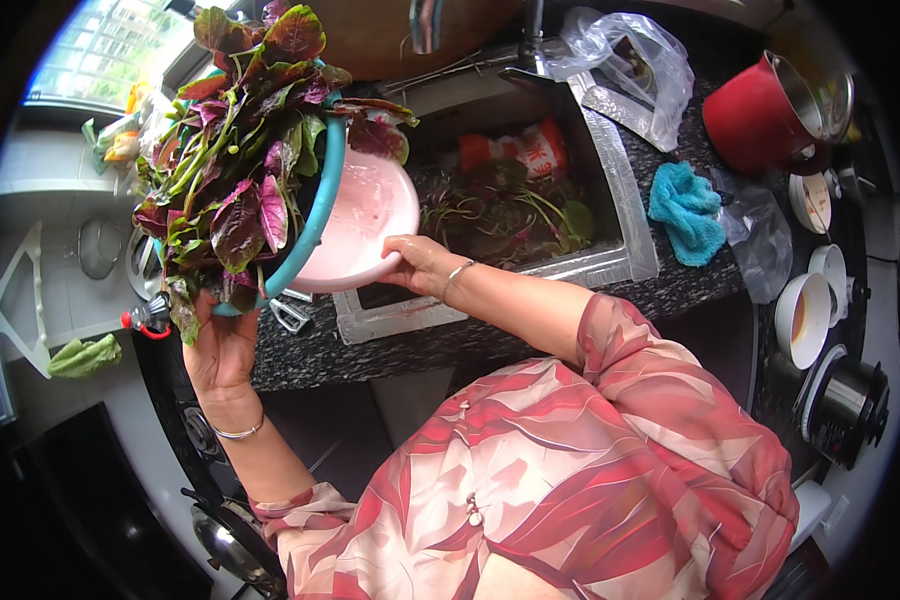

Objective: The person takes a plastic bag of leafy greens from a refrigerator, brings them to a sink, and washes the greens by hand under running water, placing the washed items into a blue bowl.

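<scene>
My left hand [225,346] grips the near rim of a teal plastic basket [322,202], which is tilted and heaped with red-and-green amaranth leaves [229,165]. With my right hand [420,264] I hold the near right rim of a pale pink plastic basin [371,217]. The basin looks wet inside and overlaps the left part of the sink; the basket hides its left side. More amaranth stems and leaves [525,210] lie in the sink [622,259]. Behind them in the sink is a red-and-white plastic packet [521,146] bearing writing.
A faucet [424,26] reaches over the back of the sink. On the dark speckled counter [322,360] to the right are a clear plastic bag [630,60], a turquoise cloth [686,214], a red pot [757,112] and white bowls [802,319]. A black cooker [844,412] stands farther right.
</scene>
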Action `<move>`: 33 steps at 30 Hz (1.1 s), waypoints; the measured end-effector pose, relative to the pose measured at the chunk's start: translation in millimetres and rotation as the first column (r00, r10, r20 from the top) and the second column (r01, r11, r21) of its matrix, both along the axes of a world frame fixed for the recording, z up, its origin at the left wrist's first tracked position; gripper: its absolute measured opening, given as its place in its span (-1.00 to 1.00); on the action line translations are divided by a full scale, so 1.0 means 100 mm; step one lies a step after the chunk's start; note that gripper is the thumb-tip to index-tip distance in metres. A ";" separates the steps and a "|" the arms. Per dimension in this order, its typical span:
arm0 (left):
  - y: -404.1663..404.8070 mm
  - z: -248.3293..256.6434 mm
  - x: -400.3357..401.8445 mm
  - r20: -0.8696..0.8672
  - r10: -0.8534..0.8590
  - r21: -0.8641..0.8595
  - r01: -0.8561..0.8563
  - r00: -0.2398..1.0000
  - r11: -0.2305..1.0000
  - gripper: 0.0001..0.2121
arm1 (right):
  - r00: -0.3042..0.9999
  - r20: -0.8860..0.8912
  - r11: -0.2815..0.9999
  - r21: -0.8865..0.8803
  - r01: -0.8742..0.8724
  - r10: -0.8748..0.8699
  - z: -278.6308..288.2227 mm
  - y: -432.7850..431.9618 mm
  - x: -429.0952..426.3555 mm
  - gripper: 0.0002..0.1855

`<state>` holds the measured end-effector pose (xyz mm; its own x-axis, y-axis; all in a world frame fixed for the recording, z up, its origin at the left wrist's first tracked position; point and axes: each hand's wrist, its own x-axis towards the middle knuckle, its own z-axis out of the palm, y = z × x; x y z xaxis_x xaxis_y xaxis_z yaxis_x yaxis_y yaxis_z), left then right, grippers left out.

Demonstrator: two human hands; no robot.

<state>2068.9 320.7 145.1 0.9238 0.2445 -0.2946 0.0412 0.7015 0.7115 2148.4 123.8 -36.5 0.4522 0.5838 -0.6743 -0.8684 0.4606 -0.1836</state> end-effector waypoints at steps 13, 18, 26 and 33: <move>-0.49 0.19 0.16 0.054 -0.185 -0.048 0.188 0.981 0.981 -0.60 | 0.918 -0.391 0.880 0.457 0.130 0.067 -0.53 -0.53 -0.22 -0.70; -0.59 0.17 0.09 0.042 -0.158 -0.011 0.158 0.987 0.987 -0.60 | 0.967 -0.190 0.923 0.374 -0.090 0.171 -0.52 -0.50 -0.24 -0.75; -0.32 -0.15 -0.08 -0.014 -0.039 -0.080 0.037 0.999 0.996 -0.54 | 0.922 0.361 0.990 -0.052 -0.132 0.142 0.09 -0.26 -0.09 -0.72; 0.22 -0.77 -0.01 -0.062 0.070 -0.133 -0.077 0.996 0.988 -0.35 | 0.901 0.428 0.994 -0.104 -0.026 0.068 0.21 0.33 0.02 -0.72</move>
<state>2068.3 343.1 68.4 0.8854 0.2656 -0.3814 0.0239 0.7935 0.6081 2150.8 156.6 -15.9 0.6838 0.5559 -0.4727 -0.7155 0.3835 -0.5839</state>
